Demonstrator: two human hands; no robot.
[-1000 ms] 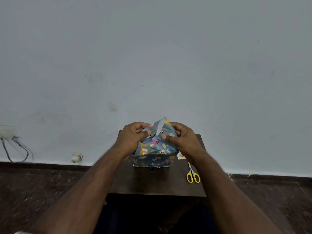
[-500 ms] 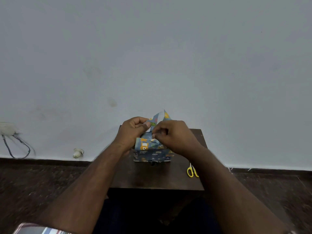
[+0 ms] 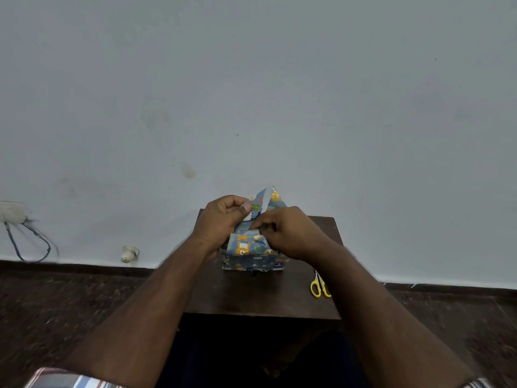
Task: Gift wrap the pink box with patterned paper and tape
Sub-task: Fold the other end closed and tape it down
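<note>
box (image 3: 253, 254) sits on the small dark counter (image 3: 260, 296), near the far middle, already covered in paper (image 3: 246, 245); no pink shows now. a second ago both hands flanked the top flap with thumbs pressing in at the centre. since then the right hand (image 3: 291, 233) has crossed over to the front of the top and its grip is curled tight, pinching the paper edge at the fold. left hand (image 3: 221, 219) has stayed at the left side, grip closed on the upright flap (image 3: 270, 198), thumb laid on its inner white side. flap still stands up as a point behind the hands, not folded down.

meaning: the top end is being closed, side folds in, last triangle flap left to bring down and tape. bottom end looks done, probably taped, but too dark there to be sure. task is late stage.

around: yellow scissors (image 3: 319, 287) on the counter's right edge, partly hidden by the right forearm. no tape roll visible; may be behind the arms. white plug (image 3: 129, 254) and a cable (image 3: 28, 242) by the wall on the left, well apart. in the way: the right hand covers the fold, so the crease can't be checked.
</note>
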